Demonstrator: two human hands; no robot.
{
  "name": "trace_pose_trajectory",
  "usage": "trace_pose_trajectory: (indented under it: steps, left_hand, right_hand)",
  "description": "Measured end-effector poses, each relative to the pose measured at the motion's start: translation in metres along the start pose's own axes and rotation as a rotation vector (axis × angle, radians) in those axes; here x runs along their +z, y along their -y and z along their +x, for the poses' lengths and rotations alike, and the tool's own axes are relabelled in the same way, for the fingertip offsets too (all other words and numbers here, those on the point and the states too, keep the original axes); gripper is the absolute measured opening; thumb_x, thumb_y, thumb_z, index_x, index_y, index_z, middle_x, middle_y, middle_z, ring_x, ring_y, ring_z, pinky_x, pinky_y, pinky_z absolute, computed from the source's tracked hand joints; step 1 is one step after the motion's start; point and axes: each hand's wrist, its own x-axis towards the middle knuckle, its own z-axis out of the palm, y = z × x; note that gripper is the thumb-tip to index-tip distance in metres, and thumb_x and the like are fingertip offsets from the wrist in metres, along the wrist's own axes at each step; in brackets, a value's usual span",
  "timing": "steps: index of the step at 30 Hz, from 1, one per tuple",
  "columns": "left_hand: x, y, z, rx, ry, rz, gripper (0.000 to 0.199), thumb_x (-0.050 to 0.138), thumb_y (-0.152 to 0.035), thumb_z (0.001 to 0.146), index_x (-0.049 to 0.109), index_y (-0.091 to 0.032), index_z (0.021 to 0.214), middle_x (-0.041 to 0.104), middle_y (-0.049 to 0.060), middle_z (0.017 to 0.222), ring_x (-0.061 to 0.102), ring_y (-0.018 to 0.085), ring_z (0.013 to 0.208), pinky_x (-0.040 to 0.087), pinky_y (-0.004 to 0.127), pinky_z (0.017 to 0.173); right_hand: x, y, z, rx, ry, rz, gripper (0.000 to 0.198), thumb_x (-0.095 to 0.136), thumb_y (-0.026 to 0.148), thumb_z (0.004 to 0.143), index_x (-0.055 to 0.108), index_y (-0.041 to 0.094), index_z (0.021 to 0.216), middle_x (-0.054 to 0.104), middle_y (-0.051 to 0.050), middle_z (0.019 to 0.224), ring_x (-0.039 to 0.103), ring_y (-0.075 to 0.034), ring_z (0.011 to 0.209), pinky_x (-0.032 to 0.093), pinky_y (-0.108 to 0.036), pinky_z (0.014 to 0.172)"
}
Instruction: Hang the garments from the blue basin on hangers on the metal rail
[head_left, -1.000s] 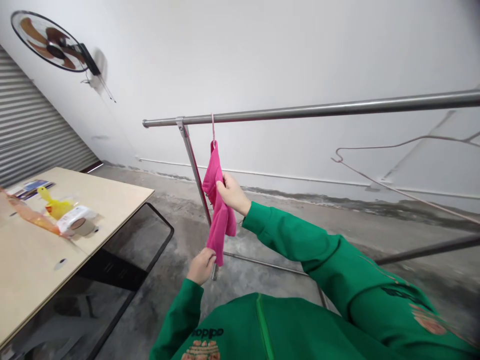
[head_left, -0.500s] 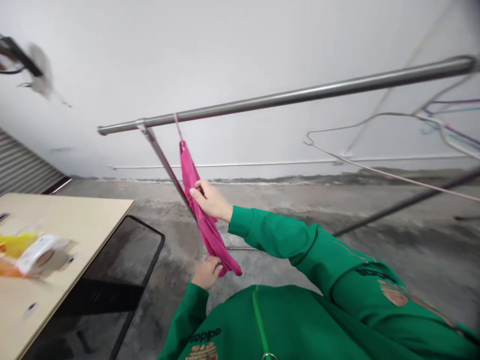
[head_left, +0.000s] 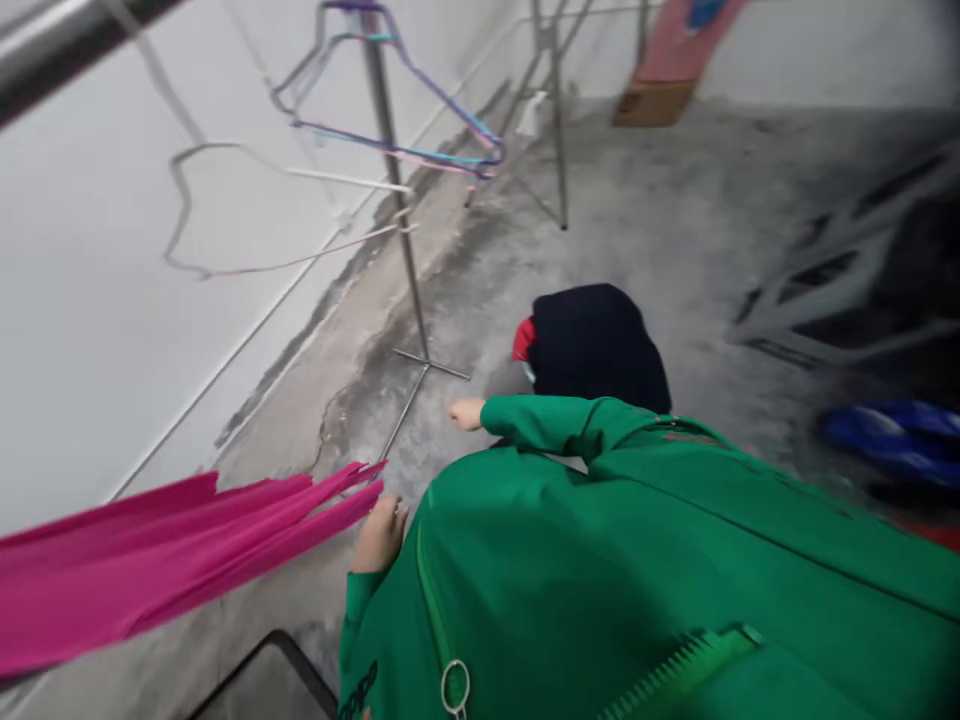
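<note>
A bright pink piece of cloth or garment stretches in from the left edge, its loose end close to my left hand. The fingers there are bent and blurred; whether they touch the hem, I cannot tell. Farther forward, my right hand is curled closed with nothing seen in it, apart from the cloth. Just beyond its sleeve lies a dark navy cloth bundle with a bit of red at its left side.
Purple and blue hangers and a pale hanger hang by a metal stand pole. The rack rail crosses the upper left. Blue items and grey-black shapes sit at the right. A black frame stands below.
My view has swung right, bringing the navy bundle in and leaving the table out. My right hand has let go of the pink cloth and moved away from it.
</note>
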Motion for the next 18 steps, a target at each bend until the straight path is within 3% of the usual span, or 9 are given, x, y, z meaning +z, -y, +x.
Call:
trace_pose_trajectory:
  steps: [5, 9, 11, 14, 16, 18]
  left_hand:
    - [0.005, -0.046, 0.06, 0.127, 0.101, 0.153, 0.025, 0.045, -0.027, 0.09, 0.062, -0.019, 0.107, 0.07, 0.011, 0.104, 0.067, 0.023, 0.096, 0.054, 0.035, 0.084]
    - [0.017, -0.095, 0.096, 0.172, 0.153, 0.184, 0.029, 0.041, -0.03, 0.094, 0.06, -0.017, 0.111, 0.068, 0.013, 0.107, 0.068, 0.024, 0.094, 0.054, 0.036, 0.082]
    - [0.025, -0.119, 0.109, 0.172, 0.189, 0.179, 0.028, 0.041, -0.03, 0.094, 0.06, -0.017, 0.111, 0.068, 0.013, 0.108, 0.068, 0.023, 0.092, 0.054, 0.035, 0.081]
    - [0.038, -0.15, 0.12, 0.151, 0.235, 0.188, 0.025, 0.043, -0.028, 0.093, 0.06, -0.019, 0.109, 0.068, 0.011, 0.105, 0.068, 0.022, 0.093, 0.053, 0.033, 0.083]
    - [0.045, -0.166, 0.124, 0.123, 0.268, 0.196, 0.025, 0.043, -0.027, 0.093, 0.06, -0.019, 0.109, 0.068, 0.01, 0.104, 0.068, 0.022, 0.095, 0.053, 0.032, 0.084]
    - [0.049, -0.179, 0.128, 0.09, 0.308, 0.203, 0.026, 0.043, -0.026, 0.093, 0.06, -0.019, 0.111, 0.068, 0.011, 0.105, 0.068, 0.022, 0.094, 0.053, 0.032, 0.082]
  right_hand:
    - [-0.121, -0.114, -0.03, 0.428, -0.415, -0.057, 0.026, 0.058, 0.036, 0.092, 0.061, 0.012, 0.102, 0.062, -0.006, 0.104, 0.06, -0.014, 0.092, 0.051, -0.034, 0.085]
    - [-0.2, -0.181, -0.042, 0.663, -0.625, -0.126, 0.054, 0.063, 0.029, 0.085, 0.047, -0.001, 0.127, 0.041, -0.027, 0.138, 0.043, -0.025, 0.126, 0.031, -0.039, 0.109]
    - [-0.233, -0.209, -0.041, 0.752, -0.674, -0.148, 0.072, 0.065, 0.028, 0.082, 0.034, -0.007, 0.137, 0.028, -0.034, 0.145, 0.032, -0.03, 0.136, 0.023, -0.039, 0.113]
    - [-0.272, -0.248, -0.031, 0.88, -0.683, -0.154, 0.09, 0.066, 0.031, 0.081, 0.017, -0.007, 0.146, 0.017, -0.035, 0.151, 0.019, -0.033, 0.143, 0.016, -0.043, 0.116]
    - [-0.291, -0.271, -0.022, 0.943, -0.658, -0.143, 0.096, 0.067, 0.036, 0.081, 0.011, -0.005, 0.149, 0.016, -0.034, 0.152, 0.017, -0.034, 0.145, 0.015, -0.045, 0.116]
    - [-0.306, -0.29, -0.011, 0.978, -0.609, -0.118, 0.099, 0.069, 0.037, 0.079, 0.012, -0.001, 0.151, 0.026, -0.032, 0.15, 0.022, -0.034, 0.143, 0.017, -0.047, 0.115]
